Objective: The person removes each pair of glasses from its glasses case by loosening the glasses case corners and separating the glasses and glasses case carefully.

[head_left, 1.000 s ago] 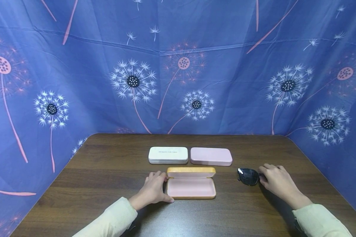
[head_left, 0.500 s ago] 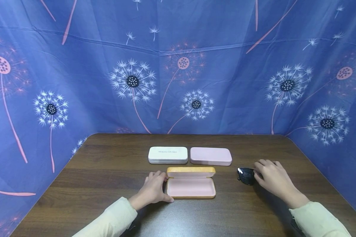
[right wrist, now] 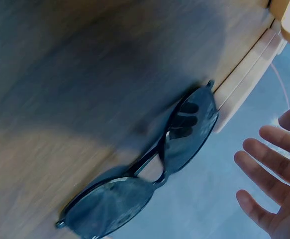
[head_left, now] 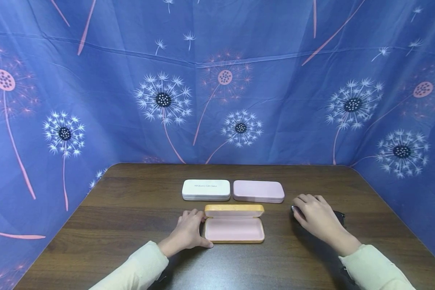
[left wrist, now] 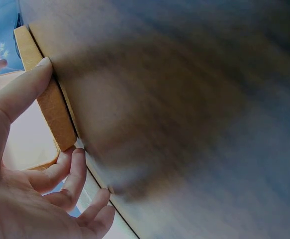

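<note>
Nearest are two pale sleeves (head_left: 134, 266), the right one lying further inward than in the frame of a second ago. The left hand (head_left: 186, 229) stays where it was, gripping the left end of an orange glasses case (head_left: 234, 230), thumb at the front corner and fingers at the back one. The right hand (head_left: 320, 219) has moved left: earlier it was at the right of a dark lens, and now it is over the black-framed sunglasses (right wrist: 179, 147), hiding most of them from the head view. Its fingers are loosely extended and slightly spread, holding nothing, and in the right wrist view they are apart from the frame.

The orange case stands with its lid (head_left: 234, 208) raised at the back, as before, its pink lining visible from end to end. The sunglasses lie on the brown wood-grain worktop (head_left: 123, 209) to the right of it, in the same place as earlier.

Behind the orange case, a white glasses case (head_left: 206, 189) with small print on top and a pale pink glasses case (head_left: 258, 191) sit side by side, both closed and unmoved; their contents cannot be seen. Farthest back hangs a blue cloth (head_left: 282, 92) printed with dandelions.
</note>
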A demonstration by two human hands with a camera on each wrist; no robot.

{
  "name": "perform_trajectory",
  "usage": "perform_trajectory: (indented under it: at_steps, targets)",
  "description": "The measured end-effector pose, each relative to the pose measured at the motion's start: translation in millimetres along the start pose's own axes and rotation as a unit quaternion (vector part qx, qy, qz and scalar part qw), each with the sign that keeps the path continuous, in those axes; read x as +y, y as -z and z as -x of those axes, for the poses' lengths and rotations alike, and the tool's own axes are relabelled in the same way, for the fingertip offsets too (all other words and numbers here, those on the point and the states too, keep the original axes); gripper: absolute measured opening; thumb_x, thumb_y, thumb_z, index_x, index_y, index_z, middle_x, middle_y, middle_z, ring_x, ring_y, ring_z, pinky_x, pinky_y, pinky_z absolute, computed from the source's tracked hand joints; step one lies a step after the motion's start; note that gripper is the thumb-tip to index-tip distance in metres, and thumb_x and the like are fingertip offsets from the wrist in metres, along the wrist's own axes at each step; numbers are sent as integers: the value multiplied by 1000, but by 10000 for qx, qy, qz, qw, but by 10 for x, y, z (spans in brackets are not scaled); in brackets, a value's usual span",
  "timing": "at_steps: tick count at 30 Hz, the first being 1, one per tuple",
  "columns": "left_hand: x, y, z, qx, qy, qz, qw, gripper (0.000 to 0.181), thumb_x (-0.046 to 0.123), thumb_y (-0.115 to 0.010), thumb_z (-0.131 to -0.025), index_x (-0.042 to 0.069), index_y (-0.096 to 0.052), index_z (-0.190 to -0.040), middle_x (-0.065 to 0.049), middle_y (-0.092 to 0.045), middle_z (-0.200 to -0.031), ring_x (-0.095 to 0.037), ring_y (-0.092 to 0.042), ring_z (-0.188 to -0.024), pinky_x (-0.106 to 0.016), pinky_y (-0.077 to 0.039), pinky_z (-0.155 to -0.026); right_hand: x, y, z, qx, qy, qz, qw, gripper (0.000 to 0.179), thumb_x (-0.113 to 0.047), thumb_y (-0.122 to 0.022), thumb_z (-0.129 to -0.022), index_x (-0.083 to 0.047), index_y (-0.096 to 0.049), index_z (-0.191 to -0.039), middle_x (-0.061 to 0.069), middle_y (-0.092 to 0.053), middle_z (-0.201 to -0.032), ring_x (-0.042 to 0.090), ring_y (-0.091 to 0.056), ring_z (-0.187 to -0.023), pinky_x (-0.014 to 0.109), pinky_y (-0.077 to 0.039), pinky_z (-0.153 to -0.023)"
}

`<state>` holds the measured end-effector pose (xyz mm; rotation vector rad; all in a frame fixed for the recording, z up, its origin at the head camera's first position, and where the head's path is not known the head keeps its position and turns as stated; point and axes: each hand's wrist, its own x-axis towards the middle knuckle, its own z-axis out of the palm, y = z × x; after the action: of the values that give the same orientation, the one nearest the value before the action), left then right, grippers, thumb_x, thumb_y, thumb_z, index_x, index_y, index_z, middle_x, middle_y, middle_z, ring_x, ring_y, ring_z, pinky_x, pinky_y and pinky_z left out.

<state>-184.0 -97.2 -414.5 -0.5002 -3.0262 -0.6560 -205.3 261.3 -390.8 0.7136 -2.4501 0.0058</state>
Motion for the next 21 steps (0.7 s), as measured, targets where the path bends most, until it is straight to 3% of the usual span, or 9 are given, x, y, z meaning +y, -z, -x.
perform_trajectory:
  at_steps: [6,21]
  targets:
    - [2,1,-2,-18,-6,12,10000,66,40,-87,-48,7,-56,-96,-4,-54,-94,-34,-48,-102,-46,-38,-83,-118,-56,-65,79,65,-124,9999,14,-20,-65,-76,-8,-65,-84,3,-65,-82,21,-61,-77,44,-45,-73]
    - [-12,4,-1,16,-36,35,10000,66,39,-87,-47,6,-57,-96,-5,-55,-93,-34,-48,-101,-46,-38,-83,-404,-94,-222,-149,40,-601,9981,14,-25,-57,-87,-13,-64,-90,-1,-66,-88,17,-62,-84,41,-46,-78]
